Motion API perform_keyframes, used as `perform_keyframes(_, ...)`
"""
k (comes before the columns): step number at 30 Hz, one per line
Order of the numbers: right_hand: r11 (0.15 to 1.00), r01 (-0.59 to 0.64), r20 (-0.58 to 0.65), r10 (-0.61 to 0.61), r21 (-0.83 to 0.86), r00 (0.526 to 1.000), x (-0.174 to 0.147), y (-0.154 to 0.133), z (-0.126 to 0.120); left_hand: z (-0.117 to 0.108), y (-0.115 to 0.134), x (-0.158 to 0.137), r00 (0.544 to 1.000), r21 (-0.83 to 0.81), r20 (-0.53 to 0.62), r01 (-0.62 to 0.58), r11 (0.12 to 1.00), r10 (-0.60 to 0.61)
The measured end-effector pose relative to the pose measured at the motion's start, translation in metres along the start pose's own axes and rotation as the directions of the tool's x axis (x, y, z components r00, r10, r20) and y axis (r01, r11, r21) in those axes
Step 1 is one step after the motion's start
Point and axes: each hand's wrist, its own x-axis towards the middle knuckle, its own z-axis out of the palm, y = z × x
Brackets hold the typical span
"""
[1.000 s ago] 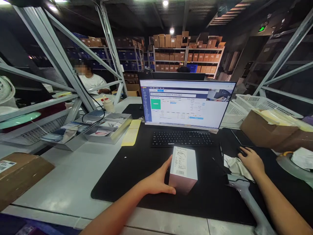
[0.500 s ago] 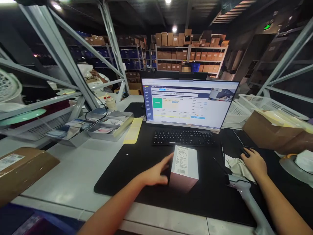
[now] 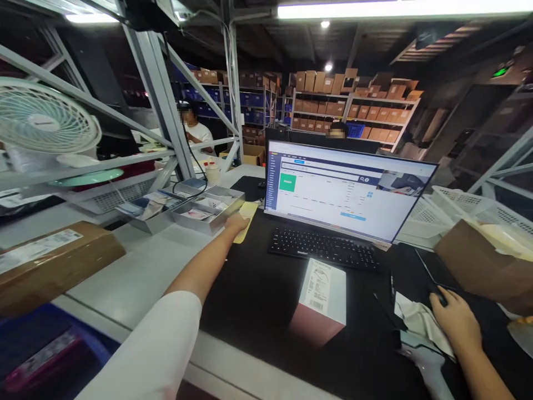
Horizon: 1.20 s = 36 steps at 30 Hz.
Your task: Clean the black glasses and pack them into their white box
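The box (image 3: 320, 297) is white with a pinkish front, the paper (image 3: 250, 211) towards its ten o'clock yellow, the mat (image 3: 250, 316) black.

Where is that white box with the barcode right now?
In the head view, the white box sits on the black mat, slightly right of centre, just in front of the keyboard and left of the scanner.

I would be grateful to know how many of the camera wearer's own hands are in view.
2: the left hand is at the yellow paper, though I cannot tell how firmly it touches; the right hand lies over the dark mouse. Neither is hidden.
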Motion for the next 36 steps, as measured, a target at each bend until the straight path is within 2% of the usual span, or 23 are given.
perform_keyframes(4, 1.000, 0.012, -0.041, -0.013, -0.014, 0.999, 0.002, 0.002, 0.004, 0.005, 0.020, 0.021, 0.985, 0.074, -0.004, 0.170, 0.983, -0.170)
perform_keyframes(7, 1.000, 0.025, -0.062, -0.027, -0.019, 0.998, 0.002, 0.002, 0.004, 0.000, 0.031, 0.035, 0.981, 0.080, 0.014, 0.191, 0.978, -0.192)
perform_keyframes(11, 1.000, 0.017, -0.080, -0.016, 0.010, 0.997, 0.000, 0.001, 0.007, -0.016, 0.042, 0.039, 0.989, -0.004, 0.124, 0.079, 0.997, -0.078)
perform_keyframes(14, 0.997, 0.006, -0.076, 0.000, 0.073, 0.997, 0.000, -0.002, 0.001, -0.036, 0.037, 0.024, 0.987, -0.168, 0.147, -0.033, 0.985, 0.058)
perform_keyframes(16, 0.990, 0.042, -0.136, -0.023, 0.137, 0.990, 0.000, -0.010, -0.017, -0.053, 0.024, 0.001, 0.981, -0.314, 0.115, -0.113, 0.943, 0.156)
perform_keyframes(18, 0.976, 0.108, -0.278, -0.052, 0.189, 0.959, -0.001, -0.028, -0.049, -0.073, 0.010, -0.032, 0.968, -0.450, 0.060, -0.190, 0.872, 0.242)
perform_keyframes(20, 0.960, 0.132, -0.424, -0.015, 0.248, 0.905, -0.009, -0.064, -0.093, -0.091, 0.002, -0.072, 0.948, -0.585, 0.009, -0.253, 0.771, 0.318)
perform_keyframes(21, 0.947, 0.130, -0.411, 0.003, 0.294, 0.912, -0.016, -0.091, -0.117, -0.099, 0.002, -0.094, 0.934, -0.688, -0.011, -0.267, 0.675, 0.358)
perform_keyframes(22, 0.919, 0.177, -0.387, -0.029, 0.352, 0.922, -0.027, -0.123, -0.141, -0.104, 0.006, -0.116, 0.918, -0.754, -0.009, -0.267, 0.601, 0.396)
perform_keyframes(23, 0.882, 0.266, -0.334, -0.134, 0.389, 0.933, -0.040, -0.159, -0.164, -0.108, 0.012, -0.137, 0.904, -0.786, -0.007, -0.270, 0.557, 0.428)
perform_keyframes(24, 0.830, 0.381, -0.269, -0.290, 0.407, 0.919, -0.055, -0.199, -0.184, -0.110, 0.021, -0.156, 0.886, -0.811, 0.002, -0.270, 0.519, 0.464)
perform_keyframes(25, 0.760, 0.499, -0.242, -0.436, 0.417, 0.867, -0.070, -0.241, -0.201, -0.110, 0.031, -0.174, 0.858, -0.829, 0.013, -0.278, 0.486, 0.514)
perform_keyframes(26, 0.678, 0.604, -0.236, -0.561, 0.420, 0.794, -0.084, -0.282, -0.213, -0.108, 0.042, -0.189, 0.828, -0.839, 0.007, -0.301, 0.453, 0.561)
perform_keyframes(28, 0.542, 0.729, -0.166, -0.744, 0.418, 0.648, -0.105, -0.356, -0.226, -0.102, 0.059, -0.213, 0.768, -0.835, -0.036, -0.374, 0.403, 0.639)
perform_keyframes(29, 0.504, 0.759, -0.128, -0.793, 0.412, 0.596, -0.111, -0.386, -0.227, -0.099, 0.065, -0.222, 0.742, -0.823, -0.062, -0.416, 0.386, 0.667)
perform_keyframes(30, 0.511, 0.765, -0.083, -0.809, 0.391, 0.582, -0.115, -0.410, -0.225, -0.095, 0.068, -0.228, 0.718, -0.809, -0.079, -0.451, 0.376, 0.692)
perform_keyframes(32, 0.577, 0.741, 0.015, -0.792, 0.343, 0.610, -0.116, -0.441, -0.218, -0.090, 0.069, -0.234, 0.670, -0.784, -0.076, -0.497, 0.371, 0.738)
perform_keyframes(34, 0.625, 0.711, 0.096, -0.769, 0.324, 0.632, -0.113, -0.455, -0.210, -0.087, 0.063, -0.235, 0.626, -0.761, -0.041, -0.524, 0.382, 0.779)
perform_keyframes(36, 0.637, 0.700, 0.147, -0.764, 0.322, 0.628, -0.110, -0.458, -0.205, -0.086, 0.057, -0.231, 0.586, -0.736, -0.015, -0.554, 0.388, 0.810)
